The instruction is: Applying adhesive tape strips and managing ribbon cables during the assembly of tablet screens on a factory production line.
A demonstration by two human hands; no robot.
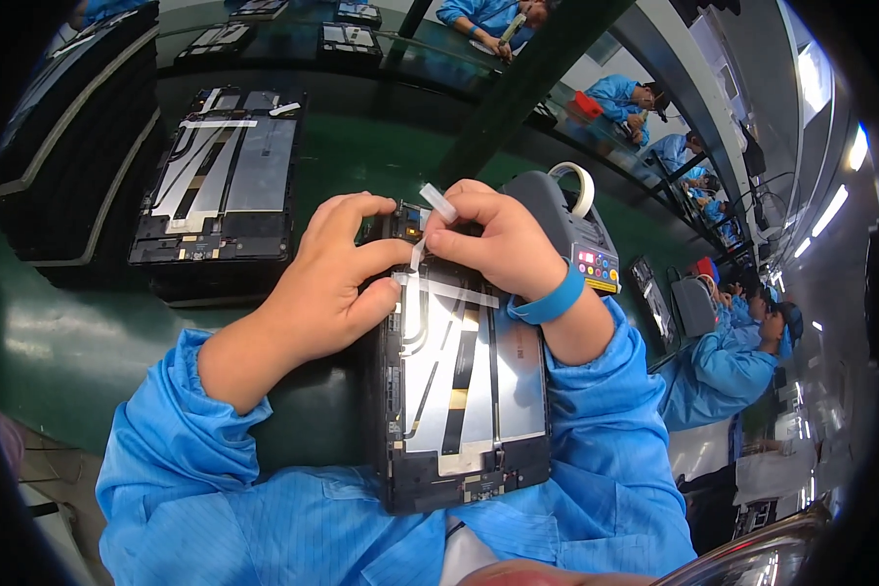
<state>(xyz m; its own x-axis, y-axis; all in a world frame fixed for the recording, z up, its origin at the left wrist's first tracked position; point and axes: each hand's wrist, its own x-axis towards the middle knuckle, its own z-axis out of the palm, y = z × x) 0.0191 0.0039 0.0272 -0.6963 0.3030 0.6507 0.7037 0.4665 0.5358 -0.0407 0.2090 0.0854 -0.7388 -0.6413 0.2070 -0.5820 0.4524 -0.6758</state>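
Find the open, black-framed flat tablet with silver metal interior (479,383) left of the grey rounded plastic tape dispenser (545,207), on its near side. Pinching a translucent white tape strip (438,202) in the right hand (483,231); resting the left hand (332,266) unclenched at the edge away from the dispenser. Probably light, stiff, smooth-faced, yet fragile across exposed black ribbon cables (461,367); best gripped by the black side rims (393,391).
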